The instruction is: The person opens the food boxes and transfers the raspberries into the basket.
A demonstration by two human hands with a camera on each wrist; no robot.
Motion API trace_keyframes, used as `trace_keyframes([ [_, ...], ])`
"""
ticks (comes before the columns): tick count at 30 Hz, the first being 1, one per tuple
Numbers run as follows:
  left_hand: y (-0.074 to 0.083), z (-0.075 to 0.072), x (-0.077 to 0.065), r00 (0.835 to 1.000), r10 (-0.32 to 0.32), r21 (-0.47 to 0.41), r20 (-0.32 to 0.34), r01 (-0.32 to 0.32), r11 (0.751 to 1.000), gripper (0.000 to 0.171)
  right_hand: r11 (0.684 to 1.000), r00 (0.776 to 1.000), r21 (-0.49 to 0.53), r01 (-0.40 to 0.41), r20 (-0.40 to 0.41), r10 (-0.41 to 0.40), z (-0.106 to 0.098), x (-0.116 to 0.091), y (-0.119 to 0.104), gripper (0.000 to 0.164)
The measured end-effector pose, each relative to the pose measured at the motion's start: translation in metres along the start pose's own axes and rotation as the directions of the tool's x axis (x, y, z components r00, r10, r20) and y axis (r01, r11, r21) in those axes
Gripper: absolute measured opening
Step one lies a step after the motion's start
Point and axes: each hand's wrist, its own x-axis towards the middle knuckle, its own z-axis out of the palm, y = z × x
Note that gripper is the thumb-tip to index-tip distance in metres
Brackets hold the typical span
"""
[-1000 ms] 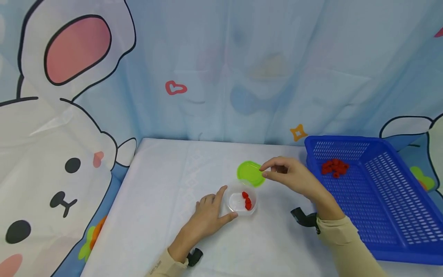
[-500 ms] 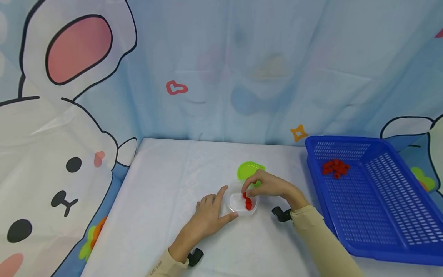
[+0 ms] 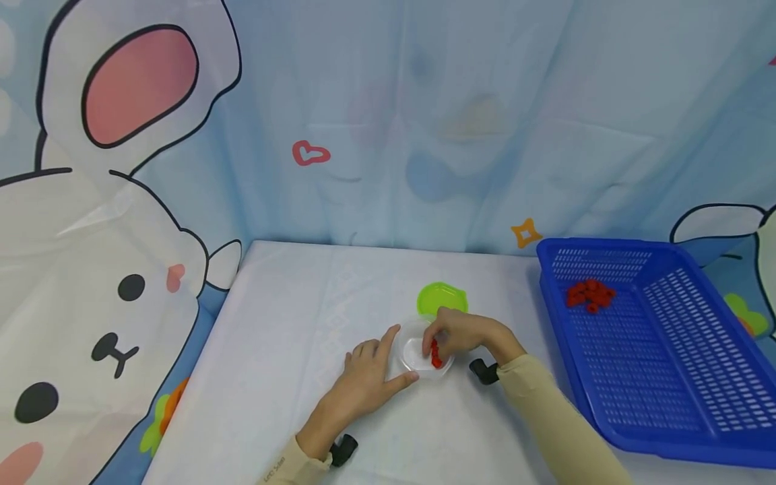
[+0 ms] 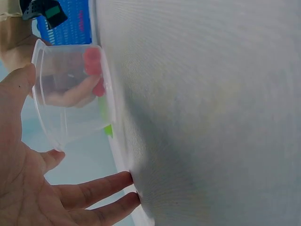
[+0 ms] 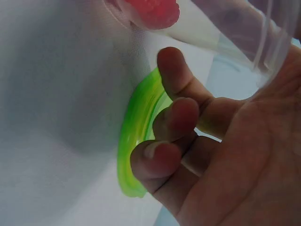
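In the head view a clear plastic tub (image 3: 412, 351) stands on the white table. My left hand (image 3: 365, 377) holds its rim from the left, thumb and index finger spread around it; the other fingertips rest on the cloth in the left wrist view. My right hand (image 3: 462, 331) reaches into the tub from the right, index finger and thumb pinching one of the several red pieces (image 3: 436, 362) inside. Close up, a red piece (image 5: 157, 12) looks bumpy, like a raspberry. The right hand's other fingers (image 5: 176, 117) are curled outside the tub, beside the green lid (image 5: 129, 146).
The bright green lid (image 3: 438, 296) lies just behind the tub. A large blue plastic basket (image 3: 661, 397) stands at the right, with a pile of red pieces (image 3: 591, 294) in its far left corner. A printed cloth curtain (image 3: 376, 121) hangs behind the table.
My right hand came down leftward from above the lid into the tub, and its fingers then moved slightly nearer along the red pieces. The left hand has stayed at the tub.
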Motion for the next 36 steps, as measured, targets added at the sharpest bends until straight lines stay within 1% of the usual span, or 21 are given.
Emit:
trace_keyframes([
  [3,0.000,-0.001,0.000,1.000,0.001,0.008,-0.001,-0.001,1.000,0.090,0.993,0.995,-0.078,-0.094,0.011,0.095,-0.001,0.003,-0.005,0.026],
  [6,0.000,-0.001,0.000,1.000,-0.001,0.011,-0.001,0.001,1.000,0.089,0.975,0.984,-0.143,-0.171,0.033,0.177,-0.001,0.005,-0.009,0.025],
  [8,0.000,0.000,0.000,1.000,-0.001,0.009,-0.001,0.001,1.000,0.090,0.964,0.977,-0.177,-0.199,0.045,0.210,-0.002,0.006,-0.011,0.025],
  [11,0.000,0.001,0.000,1.000,0.002,0.011,-0.009,-0.002,1.000,0.090,0.955,0.971,-0.200,-0.220,0.054,0.235,-0.002,0.006,-0.013,0.024],
  [13,0.000,0.001,0.000,1.000,0.005,0.015,-0.014,-0.005,1.000,0.090,0.958,0.972,-0.191,-0.215,0.054,0.229,-0.002,0.006,-0.013,0.024],
  [19,0.001,-0.001,-0.001,1.000,0.009,0.015,-0.015,-0.009,1.000,0.089,0.979,0.984,-0.116,-0.168,0.045,0.174,-0.002,0.002,-0.011,0.023],
  [22,0.001,-0.001,-0.001,1.000,0.011,0.015,-0.013,-0.011,1.000,0.089,0.975,0.982,-0.133,-0.177,0.040,0.184,-0.002,0.002,-0.010,0.022],
  [28,0.000,0.001,0.000,1.000,0.012,0.012,-0.010,-0.012,1.000,0.089,0.959,0.971,-0.174,-0.223,0.049,0.234,-0.002,0.006,-0.012,0.022],
  [31,0.000,0.001,0.000,1.000,0.011,0.015,-0.011,-0.011,1.000,0.090,0.961,0.974,-0.183,-0.208,0.054,0.221,-0.002,0.007,-0.013,0.023],
  [36,0.000,0.001,-0.001,1.000,0.016,0.019,-0.018,-0.015,1.000,0.090,0.964,0.980,-0.195,-0.183,0.041,0.195,0.000,0.007,-0.009,0.024],
])
